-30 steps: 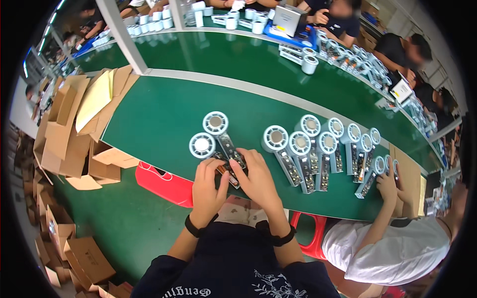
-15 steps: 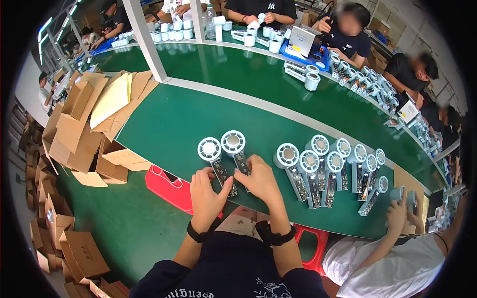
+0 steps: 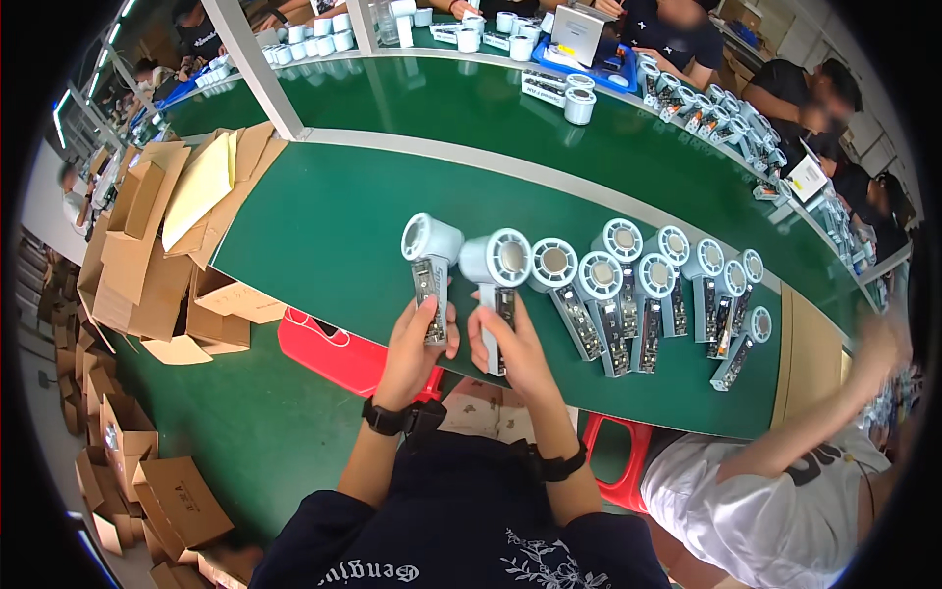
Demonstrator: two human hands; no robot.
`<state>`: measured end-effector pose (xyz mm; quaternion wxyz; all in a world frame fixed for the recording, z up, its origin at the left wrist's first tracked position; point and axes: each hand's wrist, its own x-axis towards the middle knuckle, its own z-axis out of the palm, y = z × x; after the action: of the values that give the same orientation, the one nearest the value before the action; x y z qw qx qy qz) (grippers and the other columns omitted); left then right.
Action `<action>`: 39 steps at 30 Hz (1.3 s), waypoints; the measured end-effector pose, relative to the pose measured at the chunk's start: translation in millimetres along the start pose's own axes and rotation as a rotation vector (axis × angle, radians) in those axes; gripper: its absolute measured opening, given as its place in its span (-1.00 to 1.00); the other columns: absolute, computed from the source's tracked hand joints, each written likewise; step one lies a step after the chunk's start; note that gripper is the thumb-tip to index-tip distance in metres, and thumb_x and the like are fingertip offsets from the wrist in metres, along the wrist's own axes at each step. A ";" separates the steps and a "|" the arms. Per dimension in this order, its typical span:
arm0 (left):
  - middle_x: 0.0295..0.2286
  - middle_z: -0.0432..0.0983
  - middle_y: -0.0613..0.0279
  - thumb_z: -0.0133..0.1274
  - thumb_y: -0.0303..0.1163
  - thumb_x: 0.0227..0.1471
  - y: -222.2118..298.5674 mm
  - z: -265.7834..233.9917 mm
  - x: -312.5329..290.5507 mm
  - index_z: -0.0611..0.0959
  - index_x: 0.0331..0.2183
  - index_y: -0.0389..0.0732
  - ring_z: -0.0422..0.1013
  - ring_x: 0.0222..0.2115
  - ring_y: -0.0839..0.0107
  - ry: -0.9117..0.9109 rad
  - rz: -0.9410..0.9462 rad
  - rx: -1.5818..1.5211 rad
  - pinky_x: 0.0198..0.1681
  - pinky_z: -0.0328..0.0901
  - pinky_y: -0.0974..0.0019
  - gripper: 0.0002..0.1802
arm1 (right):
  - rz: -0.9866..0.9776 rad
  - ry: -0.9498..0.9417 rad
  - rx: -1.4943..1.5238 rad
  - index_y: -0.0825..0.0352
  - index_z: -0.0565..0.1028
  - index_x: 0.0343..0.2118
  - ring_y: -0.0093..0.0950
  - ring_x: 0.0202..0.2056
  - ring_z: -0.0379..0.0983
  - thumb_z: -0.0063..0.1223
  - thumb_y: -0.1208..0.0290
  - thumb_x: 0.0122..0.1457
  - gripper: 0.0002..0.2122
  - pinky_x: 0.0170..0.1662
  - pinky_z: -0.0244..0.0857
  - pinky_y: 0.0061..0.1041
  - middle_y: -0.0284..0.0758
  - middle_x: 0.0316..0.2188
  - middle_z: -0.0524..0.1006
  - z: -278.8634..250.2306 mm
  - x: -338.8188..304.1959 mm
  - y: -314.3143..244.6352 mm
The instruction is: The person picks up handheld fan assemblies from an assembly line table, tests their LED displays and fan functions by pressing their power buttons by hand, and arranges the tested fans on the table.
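Two pale blue handheld fans with their handles opened, showing dark circuit boards, are raised above the green table (image 3: 324, 216). My left hand (image 3: 414, 344) is closed round the handle of the left fan (image 3: 432, 240), whose round head tilts to the left. My right hand (image 3: 510, 348) grips the handle of the right fan (image 3: 500, 257), its grille and metallic centre turned to the right. The two heads are close together. Just right of them, a group of similar open-handled fans (image 3: 601, 277) lies on the table, heads pointing away from me.
Flattened cardboard boxes (image 3: 147, 226) lean at the table's left end. A red stool (image 3: 329, 358) is below the near edge, another red stool (image 3: 620, 461) to the right. A co-worker's arm (image 3: 834, 402) reaches in at right. Beyond a pale rail runs a green conveyor (image 3: 412, 113).
Both fans have been lifted off the table and their heads turned, with my hands now wrapped round the handles. The view has shifted a little. The co-worker's arm at right has moved outward.
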<state>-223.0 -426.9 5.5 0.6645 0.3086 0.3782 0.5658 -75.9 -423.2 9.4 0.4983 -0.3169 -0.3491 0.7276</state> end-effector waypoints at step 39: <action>-0.36 0.35 0.31 -0.13 -0.43 0.15 -24.9 11.7 -2.5 0.11 0.15 -0.30 0.27 -0.38 0.65 -0.036 0.216 0.272 -0.31 0.21 0.56 -0.43 | -0.040 -0.050 0.082 0.44 0.08 0.10 -0.58 -0.56 0.24 -0.18 0.39 0.18 -0.55 -0.63 0.22 -0.60 -0.21 -0.29 0.31 -19.1 -26.9 3.3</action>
<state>-200.3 -433.3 -8.9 0.5587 0.4444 0.4041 0.5719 -53.9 -445.8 -0.9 0.5165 -0.2707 -0.3376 0.7389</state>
